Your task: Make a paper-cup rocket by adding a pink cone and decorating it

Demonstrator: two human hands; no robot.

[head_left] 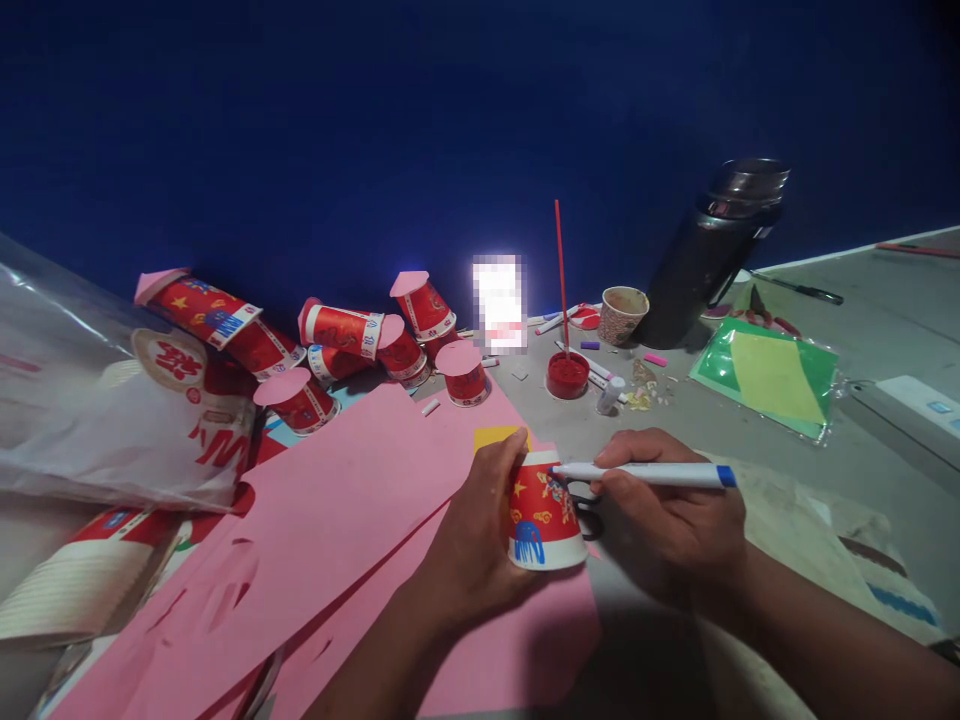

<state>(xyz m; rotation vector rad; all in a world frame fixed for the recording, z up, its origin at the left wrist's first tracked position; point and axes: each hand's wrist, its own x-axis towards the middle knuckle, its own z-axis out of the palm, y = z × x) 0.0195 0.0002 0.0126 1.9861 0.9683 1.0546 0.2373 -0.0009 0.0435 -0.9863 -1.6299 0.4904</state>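
Observation:
My left hand (pixel 480 510) is closed around a red patterned paper cup (pixel 536 500), which stands upside down with its wide white rim facing me. Blue marks show near that rim. In my right hand (pixel 667 510) is a white marker pen (pixel 645 474) with a blue end. Its blue tip meets the upper right side of the cup. Pink paper sheets (pixel 345 490) lie under and beside my left arm. Behind the cup lies a yellow piece of paper (pixel 491 437), and scissors handles (pixel 589 515) show just right of it.
Several red cups topped with pink paper (pixel 461 372) stand or lie at the back left. A plastic bag of cups (pixel 112 400) is at far left. Further back are a red pot (pixel 568 374) with a stick, a paper cup (pixel 622 312), a dark flask (pixel 697 260) and a green packet (pixel 765 375).

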